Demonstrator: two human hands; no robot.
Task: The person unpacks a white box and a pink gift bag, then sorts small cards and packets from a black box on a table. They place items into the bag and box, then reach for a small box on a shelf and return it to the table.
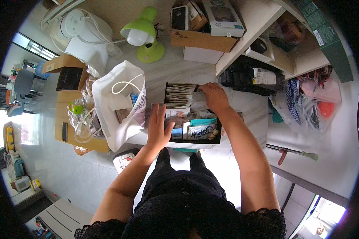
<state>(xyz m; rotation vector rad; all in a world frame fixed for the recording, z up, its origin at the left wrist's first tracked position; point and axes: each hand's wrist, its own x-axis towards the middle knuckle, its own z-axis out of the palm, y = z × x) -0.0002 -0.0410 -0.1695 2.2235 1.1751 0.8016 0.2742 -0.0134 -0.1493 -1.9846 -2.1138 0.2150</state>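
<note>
On the marble-patterned tabletop, close to its front edge, stands a black open-topped box (220, 139). A row of thin upright packets (180, 95) fills its far left part. Nearer to me in it are a teal packet (203, 122), white and blue cards and a small bottle (214, 133). My left hand (158, 129) lies along the box's left side, fingers stretched out and thumb apart over the edge. Bent over the far right rim are the fingers of my right hand (214, 96), closed on the box; their tips are partly hidden.
Left of the box stands a white bag (117, 107) with things inside. Behind are a green desk lamp (143, 34) and a cardboard box (201, 40). A black plastic-wrapped bundle (247, 75) lies to the right by the shelf (251, 32). A phone (64, 131) lies far left.
</note>
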